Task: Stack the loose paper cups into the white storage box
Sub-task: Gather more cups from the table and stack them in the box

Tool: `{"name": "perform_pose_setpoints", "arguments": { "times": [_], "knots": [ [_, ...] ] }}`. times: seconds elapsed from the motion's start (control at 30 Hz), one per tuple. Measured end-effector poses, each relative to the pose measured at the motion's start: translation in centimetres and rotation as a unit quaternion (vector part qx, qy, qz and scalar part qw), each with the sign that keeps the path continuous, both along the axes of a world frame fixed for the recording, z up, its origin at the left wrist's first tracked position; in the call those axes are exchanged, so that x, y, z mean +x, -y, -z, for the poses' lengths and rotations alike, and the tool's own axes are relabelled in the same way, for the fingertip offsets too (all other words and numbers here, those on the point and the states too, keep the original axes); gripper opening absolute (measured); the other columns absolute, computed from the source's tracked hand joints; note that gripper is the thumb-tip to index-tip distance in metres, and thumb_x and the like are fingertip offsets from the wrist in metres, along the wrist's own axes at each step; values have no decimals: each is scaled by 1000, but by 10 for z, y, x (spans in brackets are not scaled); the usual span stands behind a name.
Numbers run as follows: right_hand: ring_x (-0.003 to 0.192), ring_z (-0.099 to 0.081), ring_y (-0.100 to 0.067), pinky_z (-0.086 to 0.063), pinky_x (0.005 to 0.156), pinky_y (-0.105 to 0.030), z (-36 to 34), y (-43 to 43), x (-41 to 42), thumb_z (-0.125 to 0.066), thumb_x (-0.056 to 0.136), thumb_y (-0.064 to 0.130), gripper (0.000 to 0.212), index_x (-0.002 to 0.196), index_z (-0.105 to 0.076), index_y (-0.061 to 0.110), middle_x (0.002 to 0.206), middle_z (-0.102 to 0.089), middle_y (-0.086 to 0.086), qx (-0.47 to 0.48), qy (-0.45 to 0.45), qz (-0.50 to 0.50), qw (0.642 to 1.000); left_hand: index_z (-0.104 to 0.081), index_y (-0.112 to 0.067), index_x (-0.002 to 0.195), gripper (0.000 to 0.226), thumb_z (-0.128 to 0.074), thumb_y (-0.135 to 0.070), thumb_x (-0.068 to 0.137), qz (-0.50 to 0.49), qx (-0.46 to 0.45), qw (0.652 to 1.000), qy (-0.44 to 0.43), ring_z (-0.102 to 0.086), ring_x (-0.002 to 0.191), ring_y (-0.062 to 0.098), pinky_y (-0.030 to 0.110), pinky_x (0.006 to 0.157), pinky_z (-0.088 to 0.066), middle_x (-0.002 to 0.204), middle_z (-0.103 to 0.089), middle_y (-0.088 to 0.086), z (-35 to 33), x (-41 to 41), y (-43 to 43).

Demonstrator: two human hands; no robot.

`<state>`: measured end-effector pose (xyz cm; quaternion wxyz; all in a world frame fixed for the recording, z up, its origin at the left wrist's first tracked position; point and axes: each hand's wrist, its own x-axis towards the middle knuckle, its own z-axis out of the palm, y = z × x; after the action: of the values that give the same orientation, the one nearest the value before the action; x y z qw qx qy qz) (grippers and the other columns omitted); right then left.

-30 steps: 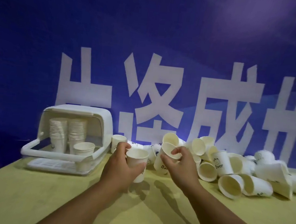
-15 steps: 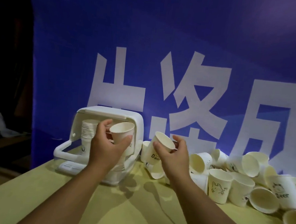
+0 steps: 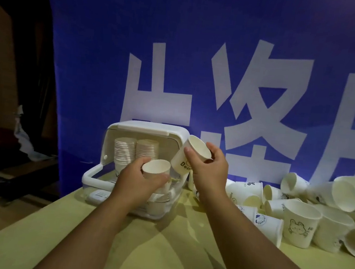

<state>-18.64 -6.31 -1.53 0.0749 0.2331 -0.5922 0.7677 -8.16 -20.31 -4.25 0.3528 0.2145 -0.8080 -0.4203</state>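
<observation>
1. Right across the back hangs a blue banner [image 3: 203, 49] with big white Chinese characters, cut off by the frame and the table edge (so no whole word reads).
2. Below it lies the yellow-green table [image 3: 159, 253].
3. At the right side of the table sits the pile of loose paper cups [image 3: 337, 208], some upright, most tipped over. One upright cup shows a drawn rabbit [image 3: 298, 227]; another has a round blue badge with print too small to read.
4. On the left stands the white storage box [image 3: 151, 128], its opening facing the person. Two stacks of nested cups [image 3: 124, 150] stand inside at the back; more cups lower down are partly hidden.
5. The right hand [image 3: 209, 170] pinches a tilted cup [image 3: 188, 155], thumb on the near wall and fingers on the far side, just beside the box's upper right corner. The cup's print begins "Be"; the rest is covered.
6. The left hand [image 3: 136, 180] curls round an upright cup [image 3: 156, 171], mouth up, in front of the opening. Whether the two held cups touch I cannot tell.
</observation>
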Motion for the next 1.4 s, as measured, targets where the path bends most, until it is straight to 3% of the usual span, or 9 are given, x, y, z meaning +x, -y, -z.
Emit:
{"name": "perform_pose_setpoints", "arguments": {
  "times": [0.17, 0.37, 0.47, 0.63, 0.77, 0.87, 1.07, 1.23, 1.4],
  "knots": [
    [108, -58, -14, -58, 85, -29, -2, 3, 2, -83, 78, 43, 69, 138, -50, 30, 122, -58, 10, 36, -19, -3, 999, -56, -48, 116, 81, -76, -84, 47, -11, -52, 992, 116, -60, 115, 21, 49, 99, -53, 119, -65, -15, 6, 4, 4],
    [115, -58, -16, -56, 96, -41, 5, 13, 3, -85, 74, 48, 83, 145, -46, 30, 135, -57, 8, 146, -47, -42, 987, -41, -48, 135, 83, -81, -60, 64, 35, -25, 992, 116, -64, 109, 12, 47, 96, -56, 118, -65, -17, 2, 14, 6],
    [113, -59, -14, -56, 95, -40, 4, 11, 5, -79, 79, 49, 81, 148, -44, 28, 135, -56, 8, 165, -46, -60, 983, -45, -45, 139, 60, -66, -46, 83, 43, 1, 997, 56, -64, 109, 14, 45, 92, -55, 123, -66, -10, 0, 15, 4],
    [105, -65, -11, -55, 91, -29, 8, 8, 7, -69, 92, 41, 43, 130, -65, 21, 116, -68, 9, 202, -71, -48, 976, -44, -47, 141, 37, -49, -48, 104, 6, -10, 1000, -27, -62, 99, 4, 31, 74, -46, 114, -64, -15, -3, 13, -2],
    [84, -62, -3, -44, 66, -11, 16, 9, 8, -67, 95, 34, 30, 122, -71, 21, 111, -71, 9, 288, -101, -39, 952, -65, -34, 116, 18, -56, -40, 103, -18, -59, 998, 6, -65, 97, 10, 23, 70, -47, 107, -70, -9, 1, 10, 1],
    [72, -57, -1, -38, 58, -9, 25, 11, 8, -68, 95, 33, 27, 120, -72, 23, 113, -71, 8, 335, -108, -25, 936, -71, -25, 122, 26, -63, -37, 100, -28, -63, 997, 36, -66, 95, 12, 24, 72, -51, 112, -73, -2, 3, 9, 4],
    [73, -59, -2, -46, 64, -14, 29, 13, 9, -68, 95, 33, 27, 119, -73, 24, 113, -73, 7, 340, -111, -11, 934, -70, -24, 125, 30, -65, -37, 99, -44, -82, 995, 43, -65, 96, 14, 26, 74, -52, 114, -71, -2, 2, 8, 2],
    [81, -63, -5, -50, 68, -16, 20, -2, 8, -70, 93, 29, 15, 108, -73, 27, 98, -69, 15, 320, -114, 7, 940, -70, -25, 92, 8, -68, -32, 94, -93, -157, 983, -34, -60, 91, 17, 33, 74, -52, 99, -63, -8, -1, 8, -10],
    [77, -63, -9, -48, 64, -18, 8, -38, 7, -67, 93, 23, 8, 87, -73, 22, 82, -69, 7, 318, -98, 42, 942, -64, -27, 80, 14, -66, -29, 94, -48, -210, 976, -43, -56, 84, 14, 33, 71, -51, 88, -60, -12, 5, 2, -42]
  ]
}}
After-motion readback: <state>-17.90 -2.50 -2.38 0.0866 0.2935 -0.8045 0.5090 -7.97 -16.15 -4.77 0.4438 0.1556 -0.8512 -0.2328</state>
